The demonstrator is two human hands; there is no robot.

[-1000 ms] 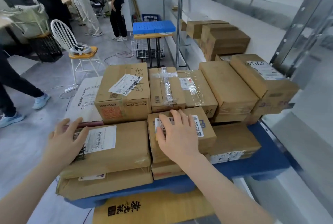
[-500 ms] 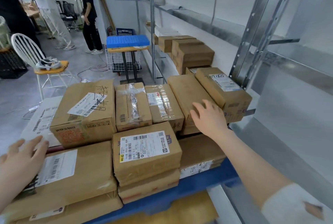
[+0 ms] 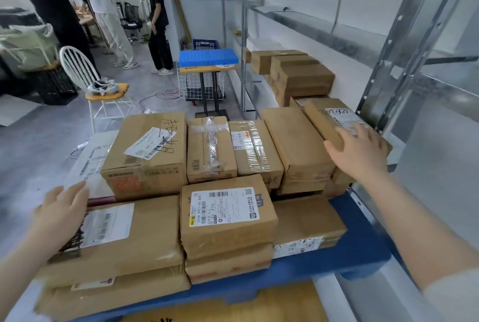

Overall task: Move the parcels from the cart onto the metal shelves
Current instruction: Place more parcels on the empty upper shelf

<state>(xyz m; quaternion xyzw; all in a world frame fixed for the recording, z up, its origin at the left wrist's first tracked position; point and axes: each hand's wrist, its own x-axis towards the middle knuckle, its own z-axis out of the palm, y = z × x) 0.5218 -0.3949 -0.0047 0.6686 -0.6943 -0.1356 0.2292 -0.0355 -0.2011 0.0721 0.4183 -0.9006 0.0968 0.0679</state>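
Observation:
Several brown cardboard parcels are piled on a blue cart (image 3: pixel 363 251). My right hand (image 3: pixel 359 151) lies with fingers spread on the near end of the far-right parcel (image 3: pixel 326 119), which carries a white label with handwriting. It is not lifted. My left hand (image 3: pixel 61 214) rests flat on the left edge of a wide flat parcel (image 3: pixel 145 231) at the front left. A small labelled parcel (image 3: pixel 225 212) sits in the front middle. The metal shelves (image 3: pixel 427 93) stand on the right, with several parcels (image 3: pixel 300 75) on a lower shelf further back.
A shelf upright (image 3: pixel 388 44) rises right beside the far-right parcel. Beyond the cart stand a blue crate on a stand (image 3: pixel 207 58), a wire basket (image 3: pixel 201 85) and a white chair (image 3: pixel 85 75) holding shoes. Three people stand at the back left.
My right hand has left the small front parcel and travelled right and away, across the pile, onto the far-right parcel. My view has turned toward the shelves. The left hand stays on the flat parcel.

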